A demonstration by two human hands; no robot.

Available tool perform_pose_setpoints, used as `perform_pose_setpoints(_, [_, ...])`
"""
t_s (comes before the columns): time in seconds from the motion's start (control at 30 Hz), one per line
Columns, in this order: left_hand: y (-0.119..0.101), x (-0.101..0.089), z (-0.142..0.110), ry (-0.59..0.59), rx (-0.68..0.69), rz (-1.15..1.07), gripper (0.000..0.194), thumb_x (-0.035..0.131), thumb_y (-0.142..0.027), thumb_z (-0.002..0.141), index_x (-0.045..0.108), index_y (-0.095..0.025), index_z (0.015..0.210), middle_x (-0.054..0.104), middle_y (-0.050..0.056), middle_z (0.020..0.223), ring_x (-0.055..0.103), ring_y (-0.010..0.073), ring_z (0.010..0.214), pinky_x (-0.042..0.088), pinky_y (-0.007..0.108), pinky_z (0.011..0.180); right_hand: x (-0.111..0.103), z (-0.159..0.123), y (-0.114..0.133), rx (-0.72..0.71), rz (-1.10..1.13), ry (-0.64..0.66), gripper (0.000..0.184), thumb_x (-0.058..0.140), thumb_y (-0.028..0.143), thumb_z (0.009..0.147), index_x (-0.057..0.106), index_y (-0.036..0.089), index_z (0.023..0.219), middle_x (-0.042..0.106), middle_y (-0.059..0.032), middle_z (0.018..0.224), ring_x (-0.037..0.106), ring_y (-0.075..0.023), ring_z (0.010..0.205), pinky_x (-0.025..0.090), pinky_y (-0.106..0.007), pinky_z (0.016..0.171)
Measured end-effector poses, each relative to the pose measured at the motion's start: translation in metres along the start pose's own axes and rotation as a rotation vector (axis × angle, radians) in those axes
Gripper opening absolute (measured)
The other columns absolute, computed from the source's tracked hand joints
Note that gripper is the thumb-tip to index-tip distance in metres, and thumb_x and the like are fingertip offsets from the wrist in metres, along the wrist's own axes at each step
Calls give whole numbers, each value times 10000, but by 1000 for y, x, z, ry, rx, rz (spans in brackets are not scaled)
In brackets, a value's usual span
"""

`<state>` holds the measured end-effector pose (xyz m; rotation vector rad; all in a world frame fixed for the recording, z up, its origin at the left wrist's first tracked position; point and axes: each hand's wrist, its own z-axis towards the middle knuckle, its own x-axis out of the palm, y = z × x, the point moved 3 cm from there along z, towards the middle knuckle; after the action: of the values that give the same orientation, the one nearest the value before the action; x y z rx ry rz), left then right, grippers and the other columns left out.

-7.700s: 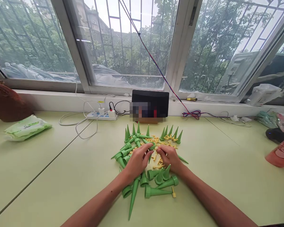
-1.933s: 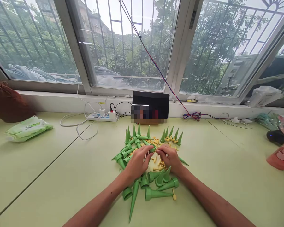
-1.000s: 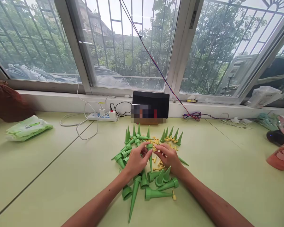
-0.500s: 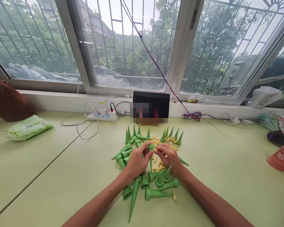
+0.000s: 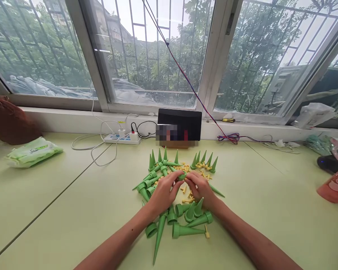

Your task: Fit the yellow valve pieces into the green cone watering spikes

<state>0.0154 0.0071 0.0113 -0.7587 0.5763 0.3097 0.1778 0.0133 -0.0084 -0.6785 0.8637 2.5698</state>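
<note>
My left hand (image 5: 166, 187) is closed around a green plastic watering spike (image 5: 182, 176), whose wide ribbed head shows between thumb and fingers while its cone is hidden. Against the side of that head, my right hand (image 5: 198, 184) pinches a small yellow valve, mostly covered by the fingertips. Beneath and around both hands lie several more green spikes (image 5: 187, 230), some on their sides. Loose yellow valves (image 5: 184, 189) are scattered between and behind the hands. One yellow valve (image 5: 207, 232) lies at the tip of a spike near the front.
Pointed green cones (image 5: 204, 156) stand upright behind the pile. Farther back are a dark tablet (image 5: 180, 123), a white power strip (image 5: 122, 139) and a bundle of cable (image 5: 228, 138). A tissue pack (image 5: 33, 152) lies left; a pink cup (image 5: 335, 185) stands right.
The spike in my left hand has tilted; its cone pointed down toward me before and is now out of sight. My right fingers have come closer against its head.
</note>
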Motion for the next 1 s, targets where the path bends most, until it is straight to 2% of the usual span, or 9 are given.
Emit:
perform_pose_setpoints(0.37, [1,0,-1,21,85,-2,182,469,-169,969,586,-210,1101,686,54,1011,641,169,862,505,269,745,4,-5,-4,81,74,105,243,356,246,1029,478,199,824,442,17,713,420,-136,618,360,-259,595])
perform_pose_setpoints(0.57, [3,0,0,5,67,17,177,483,-161,955,597,-206,1084,695,59,1018,655,185,901,514,287,776,2,-3,-3,101,80,92,227,396,250,1021,527,191,845,493,7,732,464,-136,642,391,-260,610])
perform_pose_setpoints(0.7, [5,-1,2,-47,-1,0,181,523,-177,935,601,-202,1097,708,54,1004,670,173,834,523,289,767,2,-3,-4,111,71,36,166,462,266,1004,599,189,950,556,-15,779,515,-142,658,432,-261,596])
perform_pose_setpoints(0.83, [9,-2,4,-77,-152,-70,188,553,-254,932,589,-197,1108,684,12,818,653,157,723,514,272,698,2,-4,-8,101,103,-19,192,545,277,971,591,199,1141,609,-50,904,578,-140,663,487,-253,558])
perform_pose_setpoints(1.0, [10,-4,6,-80,-248,-202,244,590,-332,909,585,-185,1103,604,-27,687,602,145,652,492,265,660,3,-4,-11,33,91,-36,215,555,263,971,585,214,1178,611,-79,998,608,-126,639,512,-241,518])
